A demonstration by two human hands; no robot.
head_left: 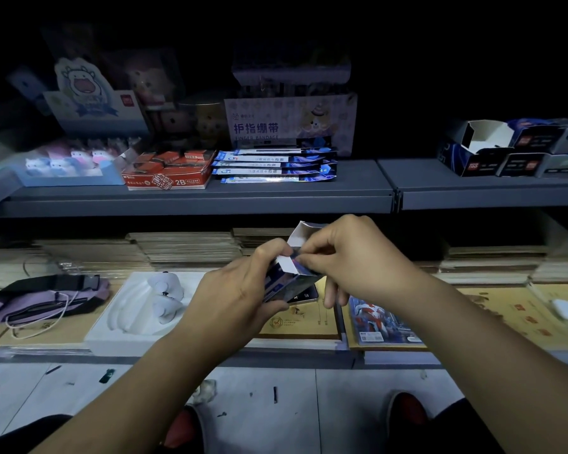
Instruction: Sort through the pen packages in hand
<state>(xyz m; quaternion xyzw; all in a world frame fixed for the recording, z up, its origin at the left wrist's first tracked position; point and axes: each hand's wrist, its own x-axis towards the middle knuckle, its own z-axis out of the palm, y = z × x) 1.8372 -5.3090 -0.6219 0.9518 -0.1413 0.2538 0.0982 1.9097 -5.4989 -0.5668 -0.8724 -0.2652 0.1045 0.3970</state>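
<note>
- The left hand (233, 290) and right hand (351, 257) hold 1 small box (287, 276) between them, above the lower shelf (210, 353).
- A pouch (46, 298) lies far left; a tray (138, 309) sits just right of it.

Both bare forearms reach forward and converge mid-frame, left hand (233, 286) palm-in with fingers curled in a grip and thumb on top, right hand (348, 257) knuckles-up just beside it, thumb and forefinger pinched together, remaining fingers curled down loosely.
</note>
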